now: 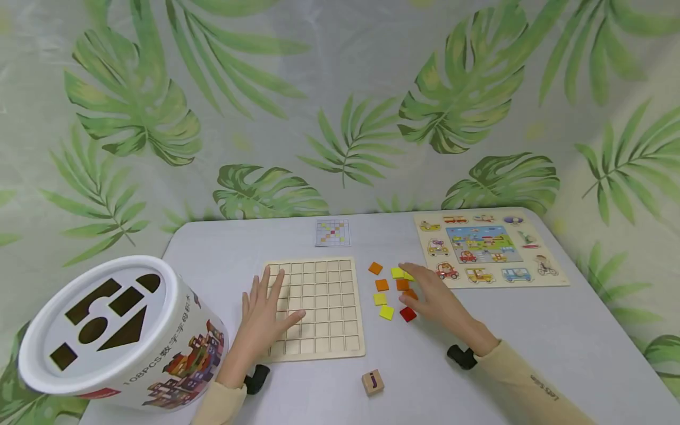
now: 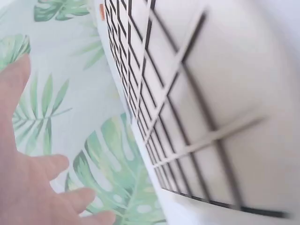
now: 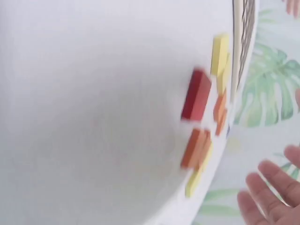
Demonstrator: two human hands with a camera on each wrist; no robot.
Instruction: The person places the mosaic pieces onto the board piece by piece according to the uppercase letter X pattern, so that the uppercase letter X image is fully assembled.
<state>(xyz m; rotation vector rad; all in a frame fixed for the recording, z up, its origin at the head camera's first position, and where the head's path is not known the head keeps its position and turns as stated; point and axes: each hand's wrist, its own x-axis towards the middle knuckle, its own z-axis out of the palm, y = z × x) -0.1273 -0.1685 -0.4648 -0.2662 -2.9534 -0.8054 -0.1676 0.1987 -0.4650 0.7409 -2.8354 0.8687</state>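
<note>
White bucket (image 1: pixel 154 345), left hand (image 1: pixel 261 321) over gridboard (image 1: pixel 321 307), right hand (image 1: pixel 438 297) near tiles (image 1: pixel 382 285)

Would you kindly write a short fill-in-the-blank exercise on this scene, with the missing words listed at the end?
1. The person's ____ hand is the one nearest the loose tiles.
2. Among those tiles, the only colour that appears just once is ____.
3. In the head view, the white bucket stands to the ____ of the wooden grid board.
4. The printed card lies ____ from the person than the small wooden cube.

Missing words: right; red; left; farther.
</note>
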